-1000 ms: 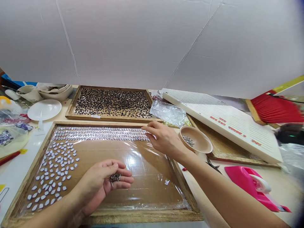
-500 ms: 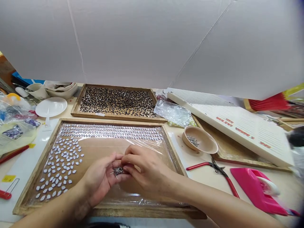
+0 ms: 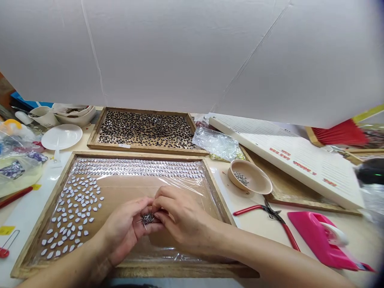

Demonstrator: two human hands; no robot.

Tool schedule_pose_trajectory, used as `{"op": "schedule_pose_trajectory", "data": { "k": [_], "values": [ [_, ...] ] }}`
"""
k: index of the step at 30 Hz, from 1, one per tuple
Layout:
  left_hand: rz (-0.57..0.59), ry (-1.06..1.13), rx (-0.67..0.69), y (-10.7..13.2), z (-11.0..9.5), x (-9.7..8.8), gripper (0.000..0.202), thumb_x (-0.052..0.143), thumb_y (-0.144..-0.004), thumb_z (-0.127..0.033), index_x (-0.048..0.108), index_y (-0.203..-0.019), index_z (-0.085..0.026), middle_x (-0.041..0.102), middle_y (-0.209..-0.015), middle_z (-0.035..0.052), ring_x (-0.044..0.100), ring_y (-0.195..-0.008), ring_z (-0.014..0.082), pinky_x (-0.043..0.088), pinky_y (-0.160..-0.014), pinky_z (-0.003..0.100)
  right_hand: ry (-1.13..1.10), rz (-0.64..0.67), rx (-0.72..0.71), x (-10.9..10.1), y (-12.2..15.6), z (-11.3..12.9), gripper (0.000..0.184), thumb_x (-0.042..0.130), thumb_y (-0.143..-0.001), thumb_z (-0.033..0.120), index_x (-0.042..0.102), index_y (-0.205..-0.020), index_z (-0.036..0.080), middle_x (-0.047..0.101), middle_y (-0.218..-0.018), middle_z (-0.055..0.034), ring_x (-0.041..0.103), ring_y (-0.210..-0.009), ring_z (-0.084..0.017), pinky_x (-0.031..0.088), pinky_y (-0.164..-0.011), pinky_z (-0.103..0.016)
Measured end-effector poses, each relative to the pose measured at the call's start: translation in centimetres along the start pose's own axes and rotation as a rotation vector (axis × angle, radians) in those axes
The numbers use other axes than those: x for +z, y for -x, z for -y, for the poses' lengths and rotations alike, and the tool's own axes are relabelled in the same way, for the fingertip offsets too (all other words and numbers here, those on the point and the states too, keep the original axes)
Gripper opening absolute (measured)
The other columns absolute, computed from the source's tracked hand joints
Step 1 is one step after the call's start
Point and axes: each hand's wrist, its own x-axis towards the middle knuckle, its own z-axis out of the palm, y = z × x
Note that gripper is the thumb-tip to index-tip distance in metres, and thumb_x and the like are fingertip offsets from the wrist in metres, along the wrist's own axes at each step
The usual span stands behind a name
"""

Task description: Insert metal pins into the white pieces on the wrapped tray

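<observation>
Cupped palm-up, my left hand (image 3: 121, 230) holds a small heap of thin metal pins (image 3: 147, 218) on its curled fingers. My right hand (image 3: 184, 216) reaches over from the right, thumb and fingertips pinched together at the heap's edge; whatever is between them is too small to make out. Both hands hover above a wood-framed tray (image 3: 135, 273) covered with clear film. Loose white leaf-shaped pieces (image 3: 78, 197) lie over its left side. Along its far side run rows of white pieces (image 3: 138, 166), each with a small dot.
Behind is a second framed tray (image 3: 141, 150) of dark shiny bits. To the right are an oval bowl (image 3: 259, 180) with more pins, red-handled pliers (image 3: 274, 214), a pink tool (image 3: 322, 244) and a white foam board (image 3: 300, 160). A white plate (image 3: 62, 136) stands at left.
The view has shifted slightly, moving the bench things a little left. My hands stay together at the pins, with only slight finger movement.
</observation>
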Motion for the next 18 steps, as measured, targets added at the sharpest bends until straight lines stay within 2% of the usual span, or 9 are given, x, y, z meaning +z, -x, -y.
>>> {"op": "schedule_pose_trajectory", "data": {
  "k": [4,9,18],
  "values": [
    [-0.016,-0.083,-0.031,0.07,-0.06,0.23,0.012,0.058,-0.078,-0.020,0.064,-0.082,-0.010,0.062,-0.085,0.0070,0.058,-0.079,0.0153,0.047,-0.077,0.032,-0.065,-0.021,0.081,-0.52,-0.05,-0.02,0.011,0.047,-0.076,0.008,0.055,-0.078,0.016,0.053,-0.080,-0.0041,0.048,-0.072,-0.014,0.041,-0.064,-0.026],
    [-0.026,-0.153,-0.068,-0.01,-0.05,0.20,0.015,0.066,-0.072,-0.022,0.061,-0.080,-0.009,0.064,-0.082,0.0082,0.061,-0.076,0.0157,0.047,-0.072,0.029,-0.111,-0.052,0.179,-0.67,-0.23,0.00,0.011,0.051,-0.072,0.006,0.051,-0.070,0.016,0.053,-0.075,-0.0021,0.048,-0.068,-0.013,0.038,-0.058,-0.024],
    [-0.083,-0.174,-0.032,-0.02,-0.13,0.06,0.021,0.069,-0.070,-0.029,0.061,-0.074,-0.010,0.065,-0.072,0.0064,0.060,-0.066,0.0122,0.047,-0.067,0.025,-0.183,-0.140,0.174,-0.45,-0.40,-0.07,0.009,0.052,-0.077,0.010,0.057,-0.076,0.018,0.054,-0.078,-0.0024,0.049,-0.071,-0.013,0.040,-0.061,-0.025]
  ]
}}
